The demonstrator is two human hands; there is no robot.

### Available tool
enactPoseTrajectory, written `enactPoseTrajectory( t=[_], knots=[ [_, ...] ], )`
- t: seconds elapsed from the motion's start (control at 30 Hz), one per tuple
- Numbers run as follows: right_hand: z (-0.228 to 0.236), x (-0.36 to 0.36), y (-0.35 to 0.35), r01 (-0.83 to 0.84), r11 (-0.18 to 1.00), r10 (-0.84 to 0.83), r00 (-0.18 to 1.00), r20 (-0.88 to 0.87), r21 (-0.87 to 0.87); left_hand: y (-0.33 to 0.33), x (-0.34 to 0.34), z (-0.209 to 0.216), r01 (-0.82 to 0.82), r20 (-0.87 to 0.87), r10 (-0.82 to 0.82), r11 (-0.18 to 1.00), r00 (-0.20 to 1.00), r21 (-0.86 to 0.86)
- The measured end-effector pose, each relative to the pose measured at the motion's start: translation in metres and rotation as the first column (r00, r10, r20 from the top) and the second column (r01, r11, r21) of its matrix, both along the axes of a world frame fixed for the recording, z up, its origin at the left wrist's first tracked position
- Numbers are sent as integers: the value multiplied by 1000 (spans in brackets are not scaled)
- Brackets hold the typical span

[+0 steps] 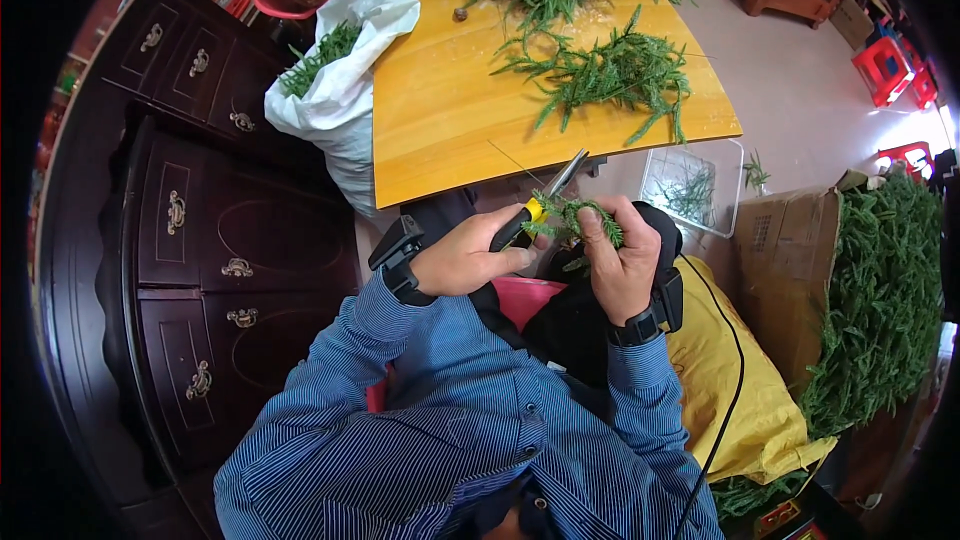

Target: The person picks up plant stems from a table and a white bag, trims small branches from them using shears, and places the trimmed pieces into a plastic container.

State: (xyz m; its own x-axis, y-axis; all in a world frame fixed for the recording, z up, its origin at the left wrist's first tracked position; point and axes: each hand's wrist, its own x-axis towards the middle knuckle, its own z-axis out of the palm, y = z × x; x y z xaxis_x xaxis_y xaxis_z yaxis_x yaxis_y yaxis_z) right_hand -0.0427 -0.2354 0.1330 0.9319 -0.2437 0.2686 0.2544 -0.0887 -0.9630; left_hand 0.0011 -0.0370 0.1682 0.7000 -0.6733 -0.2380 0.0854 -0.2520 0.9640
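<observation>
Left hand grips pliers, right hand pinches sprig below table edge

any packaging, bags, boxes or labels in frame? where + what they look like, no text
White plastic bag: left of the table, open, bulging, green sprigs inside.
Cardboard box: right of the person, brown, open, beside a big heap of green sprigs.
Clear plastic bin: under the table's right corner, rectangular, a few sprigs inside.
Yellow sack: by the person's right side, crumpled cloth-like sheet.
No readable labels, signs or screens.
</observation>
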Motion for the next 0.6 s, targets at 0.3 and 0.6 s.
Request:
enactPoseTrajectory(
  t=[0.3,0.6],
  knots=[
    [3,1,-1,42,995,-35,997,71,-85,-3,-3,1,59,169,-69,996,983,66],
    [5,0,0,59,993,-50,995,85,-102,-5,-10,4,101,222,-140,978,965,180]
  ],
)
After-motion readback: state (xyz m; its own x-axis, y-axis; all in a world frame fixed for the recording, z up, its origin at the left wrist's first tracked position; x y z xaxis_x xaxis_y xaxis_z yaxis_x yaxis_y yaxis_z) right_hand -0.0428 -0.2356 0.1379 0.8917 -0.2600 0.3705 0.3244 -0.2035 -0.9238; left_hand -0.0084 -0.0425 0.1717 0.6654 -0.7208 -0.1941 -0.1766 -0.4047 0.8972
